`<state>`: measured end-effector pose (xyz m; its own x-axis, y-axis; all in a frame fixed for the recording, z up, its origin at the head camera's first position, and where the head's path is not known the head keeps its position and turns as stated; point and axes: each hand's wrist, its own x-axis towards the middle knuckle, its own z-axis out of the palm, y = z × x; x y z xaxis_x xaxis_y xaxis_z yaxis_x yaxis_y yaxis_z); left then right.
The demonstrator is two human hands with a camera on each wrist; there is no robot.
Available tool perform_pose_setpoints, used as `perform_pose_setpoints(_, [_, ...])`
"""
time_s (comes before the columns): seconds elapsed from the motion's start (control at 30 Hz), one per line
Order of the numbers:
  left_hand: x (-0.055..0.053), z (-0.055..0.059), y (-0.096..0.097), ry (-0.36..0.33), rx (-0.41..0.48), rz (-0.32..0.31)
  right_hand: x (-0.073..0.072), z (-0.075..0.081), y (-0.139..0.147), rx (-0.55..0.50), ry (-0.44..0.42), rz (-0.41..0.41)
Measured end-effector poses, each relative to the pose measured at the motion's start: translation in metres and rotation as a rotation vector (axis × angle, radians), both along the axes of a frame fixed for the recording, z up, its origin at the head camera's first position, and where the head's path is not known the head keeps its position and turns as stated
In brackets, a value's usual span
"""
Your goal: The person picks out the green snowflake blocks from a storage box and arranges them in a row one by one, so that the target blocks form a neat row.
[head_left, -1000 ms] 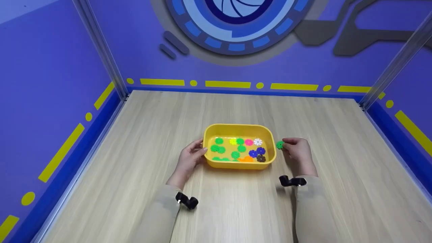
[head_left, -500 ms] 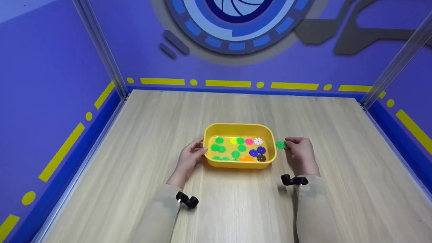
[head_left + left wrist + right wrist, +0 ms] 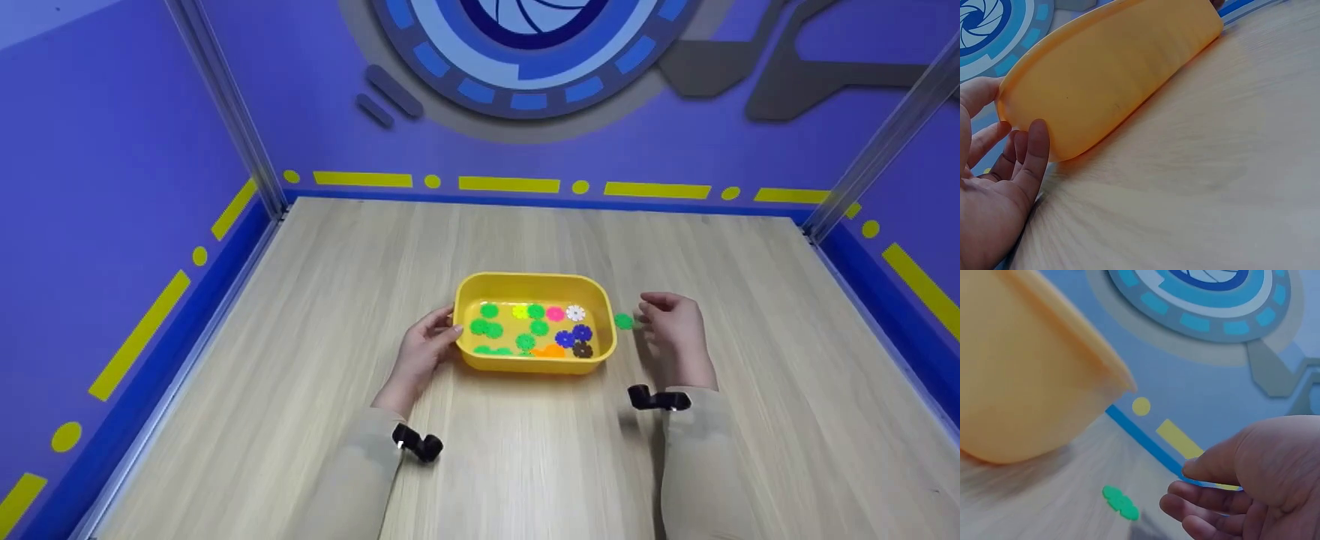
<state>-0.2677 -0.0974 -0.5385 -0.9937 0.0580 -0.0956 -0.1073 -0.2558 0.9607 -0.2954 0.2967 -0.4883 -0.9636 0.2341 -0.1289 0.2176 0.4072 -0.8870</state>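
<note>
The left hand point(image 3: 415, 357) gripped the left end of the tub point(image 3: 534, 365), while the right hand point(image 3: 679, 331) hung well to the tub's right, its fingers loosely bent with the thumb parted from them, holding nothing. Near those fingers a green disc point(image 3: 623, 321) appeared to lie on the bench point(image 3: 525, 457), just beside the tub's right end; setting it there seemed the step in hand. With other discs point(image 3: 538, 328) spread inside the tub, the next move probably called for a reach in to pinch one, the left steadying.
</note>
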Motion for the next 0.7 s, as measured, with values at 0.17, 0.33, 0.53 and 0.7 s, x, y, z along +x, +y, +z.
perform_pose_setpoints(0.17, [-0.001, 0.000, 0.000, 0.000, -0.001, -0.005, 0.001, 0.012, -0.004, 0.080, 0.030, 0.019])
perform_pose_setpoints(0.33, [0.000, 0.000, 0.000, -0.002, -0.013, -0.005, 0.003, 0.024, -0.013, 0.133, 0.088, 0.046])
perform_pose_setpoints(0.53, [0.000, 0.001, 0.000, -0.001, -0.024, -0.002, 0.004, 0.036, -0.031, 0.129, 0.100, 0.081])
perform_pose_setpoints(0.7, [0.000, 0.001, 0.000, 0.002, -0.024, -0.002, 0.006, 0.042, -0.051, 0.100, 0.072, 0.121])
